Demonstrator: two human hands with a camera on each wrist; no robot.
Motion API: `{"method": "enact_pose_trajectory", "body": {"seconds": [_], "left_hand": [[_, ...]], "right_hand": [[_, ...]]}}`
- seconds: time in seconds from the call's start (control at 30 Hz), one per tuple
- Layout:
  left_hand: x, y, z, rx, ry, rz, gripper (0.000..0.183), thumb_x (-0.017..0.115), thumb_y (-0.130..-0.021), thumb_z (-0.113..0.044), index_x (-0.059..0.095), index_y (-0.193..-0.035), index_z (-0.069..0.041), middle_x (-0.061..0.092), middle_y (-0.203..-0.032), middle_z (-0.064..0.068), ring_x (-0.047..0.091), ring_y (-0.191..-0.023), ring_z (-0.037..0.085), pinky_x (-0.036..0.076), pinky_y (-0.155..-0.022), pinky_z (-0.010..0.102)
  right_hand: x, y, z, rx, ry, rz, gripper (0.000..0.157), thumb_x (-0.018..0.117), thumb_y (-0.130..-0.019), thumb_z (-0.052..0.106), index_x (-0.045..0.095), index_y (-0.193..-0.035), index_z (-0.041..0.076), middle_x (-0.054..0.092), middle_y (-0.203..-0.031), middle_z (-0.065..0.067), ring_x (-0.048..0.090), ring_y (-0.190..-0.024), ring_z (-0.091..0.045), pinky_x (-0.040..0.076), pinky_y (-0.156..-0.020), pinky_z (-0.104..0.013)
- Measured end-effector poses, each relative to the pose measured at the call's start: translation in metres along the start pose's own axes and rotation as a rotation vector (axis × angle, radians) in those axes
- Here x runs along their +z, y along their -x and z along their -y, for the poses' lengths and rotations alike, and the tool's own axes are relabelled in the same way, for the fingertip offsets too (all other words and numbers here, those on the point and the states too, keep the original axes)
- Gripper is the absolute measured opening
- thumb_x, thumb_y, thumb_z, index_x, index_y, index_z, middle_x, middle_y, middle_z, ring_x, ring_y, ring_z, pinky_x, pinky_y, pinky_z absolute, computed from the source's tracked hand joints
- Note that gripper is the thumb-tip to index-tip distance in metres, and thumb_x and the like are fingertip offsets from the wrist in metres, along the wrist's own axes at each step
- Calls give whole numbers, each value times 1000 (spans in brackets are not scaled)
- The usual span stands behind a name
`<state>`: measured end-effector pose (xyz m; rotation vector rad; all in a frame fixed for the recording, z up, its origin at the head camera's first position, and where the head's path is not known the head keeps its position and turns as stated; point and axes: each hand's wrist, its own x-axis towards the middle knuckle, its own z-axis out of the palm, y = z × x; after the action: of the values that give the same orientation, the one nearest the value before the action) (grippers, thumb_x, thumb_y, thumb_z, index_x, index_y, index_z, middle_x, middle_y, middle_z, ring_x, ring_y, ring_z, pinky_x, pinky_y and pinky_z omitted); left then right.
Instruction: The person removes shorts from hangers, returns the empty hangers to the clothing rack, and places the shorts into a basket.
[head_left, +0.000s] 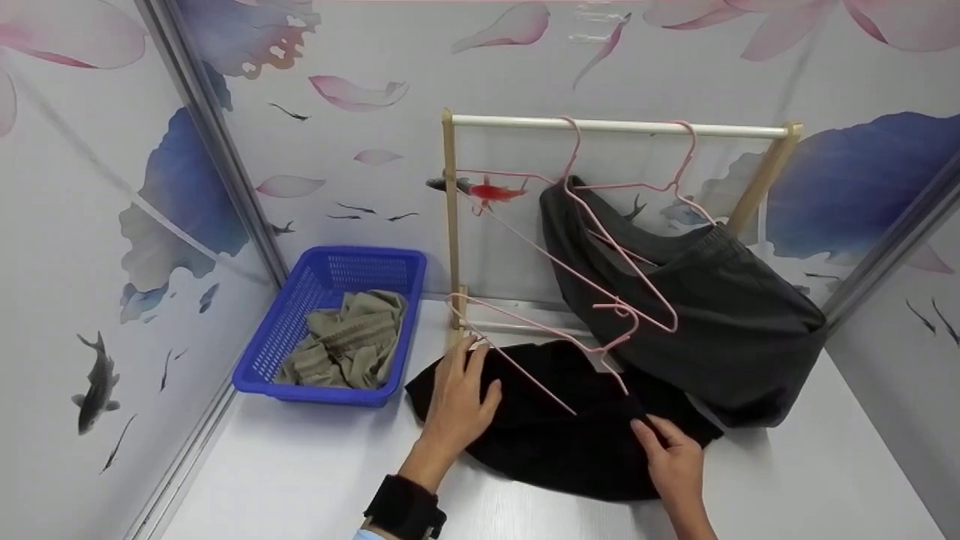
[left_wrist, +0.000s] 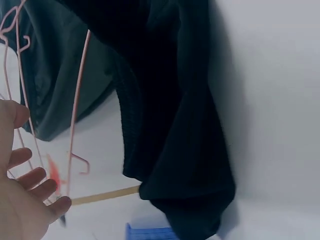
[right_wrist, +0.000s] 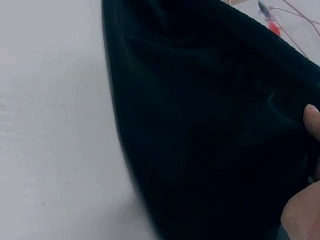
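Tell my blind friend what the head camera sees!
A right hand pinches black clothing on a white table, one end of a pink hanger inside it; the left hand is near the other end. Behind, dark grey clothing hangs on a rack; a blue basket holds khaki cloth.

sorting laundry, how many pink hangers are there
3: a bare hanger and a second hanger holding the grey garment, both on the white rail; third hanger partly inside the black garment.
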<state>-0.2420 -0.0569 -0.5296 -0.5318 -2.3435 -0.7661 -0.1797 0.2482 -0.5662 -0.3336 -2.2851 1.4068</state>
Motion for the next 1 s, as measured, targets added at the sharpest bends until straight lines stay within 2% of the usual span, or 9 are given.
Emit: {"method": "enact_pose_trajectory", "body": {"seconds": [0.17,0.37,0.47,0.73,0.87,1.0], "left_hand": [[-1,-5,-4,134,-110,-60,50,74,-91,-19,59,-135,-1,53,-140,21,52,-130,39,44,-107,55],[-2,-14,-10,211,-171,-50,54,76,-89,-20,58,-138,-3,49,-145,21,48,-134,38,39,-112,56],[-2,-18,-12,226,-206,-25,56,75,-90,-21,57,-140,-4,49,-147,20,47,-137,37,39,-112,58],[3,-25,-16,212,-258,63,53,70,-96,-28,56,-144,-9,51,-149,16,47,-140,33,37,-114,59],[5,-27,-18,218,-263,79,49,68,-99,-29,58,-143,-10,58,-141,13,53,-135,31,37,-114,60],[6,-30,-18,221,-248,75,39,65,-101,-29,64,-135,-11,64,-123,10,60,-120,28,36,-116,57]], "right_hand": [[2,2,2,-26,24,-20,16,79,-91,10,80,-104,1,78,-105,-15,61,-89,12,43,-82,-4],[4,2,4,-68,6,-17,14,79,-90,6,80,-103,0,77,-102,-16,61,-88,11,44,-80,-4],[5,2,5,-91,1,-13,13,80,-90,5,80,-101,-1,77,-99,-14,62,-86,8,45,-78,-5],[3,3,4,-121,-5,19,11,81,-86,0,81,-97,1,77,-92,-9,64,-84,5,46,-78,-6],[1,3,4,-129,-7,38,11,81,-86,0,81,-97,1,77,-91,-8,64,-84,4,46,-77,-7],[0,3,5,-139,-18,46,11,81,-87,0,81,-97,1,77,-92,-8,64,-84,3,46,-78,-7]]}}
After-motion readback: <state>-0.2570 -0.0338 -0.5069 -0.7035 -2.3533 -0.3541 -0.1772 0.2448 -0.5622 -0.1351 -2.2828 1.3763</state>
